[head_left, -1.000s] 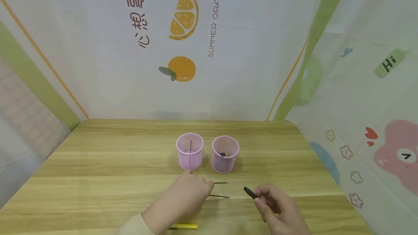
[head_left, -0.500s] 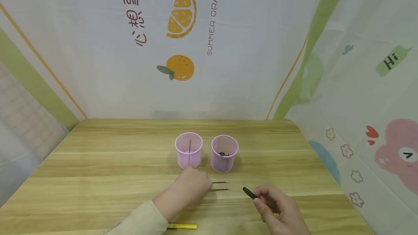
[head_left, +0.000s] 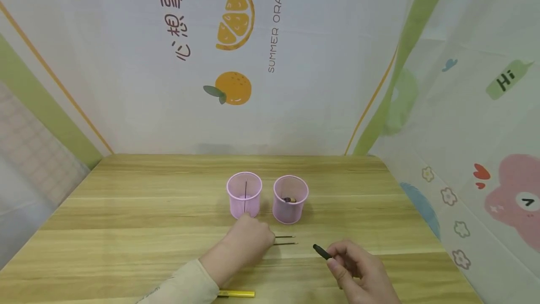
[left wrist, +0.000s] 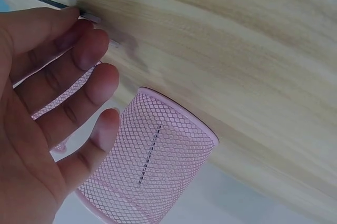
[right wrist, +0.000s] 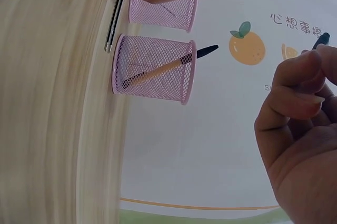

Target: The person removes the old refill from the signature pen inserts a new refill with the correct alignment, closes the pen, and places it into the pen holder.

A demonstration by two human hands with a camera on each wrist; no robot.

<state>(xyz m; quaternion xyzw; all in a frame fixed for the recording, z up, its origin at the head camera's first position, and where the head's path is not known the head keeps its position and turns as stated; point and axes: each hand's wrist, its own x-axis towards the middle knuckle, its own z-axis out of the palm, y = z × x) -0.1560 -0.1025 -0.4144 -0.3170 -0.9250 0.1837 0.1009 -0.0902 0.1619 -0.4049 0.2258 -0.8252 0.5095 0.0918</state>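
My left hand (head_left: 249, 239) reaches down to the table in front of two pink mesh cups. Its thumb and forefinger pinch a thin dark pen refill (left wrist: 51, 3), seen in the left wrist view, while the other fingers stay loosely bent. Two refills lie side by side, the farther refill (head_left: 286, 236) just beyond the nearer refill (head_left: 287, 243); the hand hides their left ends. Raised at the right, my right hand (head_left: 360, 266) holds a short black pen part (head_left: 322, 251) between thumb and fingers. Its other end is hidden in the hand.
One thin dark rod stands in the left cup (head_left: 239, 208). The right cup (head_left: 287, 212) holds a black-and-tan pen (right wrist: 163, 70). A yellow pen piece (head_left: 238, 293) lies near the front, partly behind the left sleeve. A printed cloth (head_left: 295, 121) hangs behind the wooden table (head_left: 147, 229).
The nearer refill has swung from a slant to nearly parallel with the farther one, moving away from me with my left hand. My right hand stays almost still with the black pen part.
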